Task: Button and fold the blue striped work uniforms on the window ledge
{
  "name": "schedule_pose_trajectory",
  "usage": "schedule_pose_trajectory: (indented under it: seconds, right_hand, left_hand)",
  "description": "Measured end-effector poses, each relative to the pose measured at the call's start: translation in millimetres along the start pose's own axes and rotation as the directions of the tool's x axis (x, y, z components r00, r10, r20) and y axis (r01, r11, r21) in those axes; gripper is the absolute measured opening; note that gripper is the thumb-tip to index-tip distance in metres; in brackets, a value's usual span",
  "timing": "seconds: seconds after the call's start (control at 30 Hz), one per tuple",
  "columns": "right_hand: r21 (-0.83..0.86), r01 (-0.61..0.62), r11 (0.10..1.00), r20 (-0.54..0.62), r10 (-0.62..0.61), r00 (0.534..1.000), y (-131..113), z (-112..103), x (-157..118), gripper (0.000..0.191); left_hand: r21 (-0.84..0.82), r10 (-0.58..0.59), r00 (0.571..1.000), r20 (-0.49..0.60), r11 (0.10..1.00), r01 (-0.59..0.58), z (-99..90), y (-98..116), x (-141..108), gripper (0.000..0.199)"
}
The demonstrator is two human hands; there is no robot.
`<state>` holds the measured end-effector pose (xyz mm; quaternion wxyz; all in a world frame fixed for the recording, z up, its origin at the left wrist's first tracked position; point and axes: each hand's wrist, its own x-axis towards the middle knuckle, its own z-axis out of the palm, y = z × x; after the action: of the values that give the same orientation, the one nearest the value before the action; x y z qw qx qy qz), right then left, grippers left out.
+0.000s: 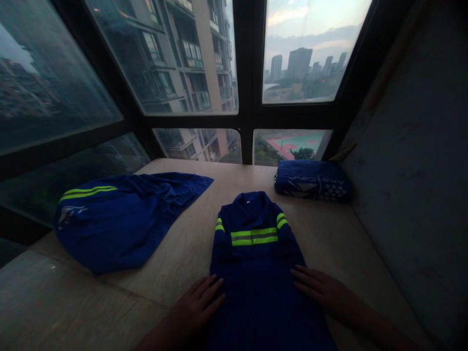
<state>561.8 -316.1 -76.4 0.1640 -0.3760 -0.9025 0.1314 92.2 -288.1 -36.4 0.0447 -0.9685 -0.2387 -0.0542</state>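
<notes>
A blue work jacket (256, 278) with yellow-green reflective bands lies front up on the stone sill, its collar pointing toward the window. My left hand (195, 304) rests on the jacket's left edge, fingers stretched out and a little apart. On the opposite edge, my right hand (316, 287) lies flat with its fingers extended over the sleeve side. Neither hand grips the cloth. The lower end of the jacket runs out of view at the bottom, in dark shade.
Another blue garment (124, 219) with a reflective stripe is spread loosely at the left. A folded blue bundle (312, 180) with white print sits at the back right, near the wall (413, 195). Dark window frames (248, 83) bound the pale sill (175, 253).
</notes>
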Motion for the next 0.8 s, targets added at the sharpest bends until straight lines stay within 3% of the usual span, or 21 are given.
schedule_pose_trajectory:
  seconds: [0.2, 0.33, 0.43, 0.53, 0.63, 0.73, 0.8]
  right_hand:
    - [-0.006, 0.051, 0.999, 0.014, -0.051, 0.999, 4, -5, -3, 0.073]
    - [-0.039, 0.086, 0.996, 0.100, -0.082, 0.992, 10, -7, -1, 0.067]
    - [-0.010, 0.067, 0.998, 0.027, -0.067, 0.997, 13, 0, 2, 0.062]
    - [0.052, 0.010, 0.999, -0.074, -0.006, 0.997, 14, 10, 3, 0.055]
    - [0.111, -0.059, 0.992, -0.088, 0.069, 0.994, 13, 15, 5, 0.046]
    - [0.235, -0.117, 0.965, -0.110, 0.146, 0.983, 9, 12, 10, 0.037]
    - [0.365, -0.177, 0.914, -0.129, 0.238, 0.963, 8, 6, 15, 0.034]
  left_hand:
    - [-0.129, 0.124, 0.991, 0.054, 0.985, -0.116, -20.3, -22, 16, 0.054]
    - [-0.182, 0.142, 0.984, 0.111, 0.976, -0.121, -9.9, -31, 22, 0.053]
    - [-0.150, 0.126, 0.991, 0.050, 0.982, -0.117, 5.3, -33, 24, 0.055]
    - [-0.128, 0.093, 0.994, -0.052, 0.987, -0.099, 15.8, -34, 25, 0.056]
    - [-0.211, 0.016, 0.991, -0.135, 0.976, -0.045, 18.6, -33, 23, 0.054]
    - [-0.372, -0.123, 0.983, -0.136, 0.926, 0.064, 17.9, -32, 22, 0.049]
    - [-0.508, -0.246, 0.964, -0.106, 0.847, 0.160, 16.2, -33, 23, 0.041]
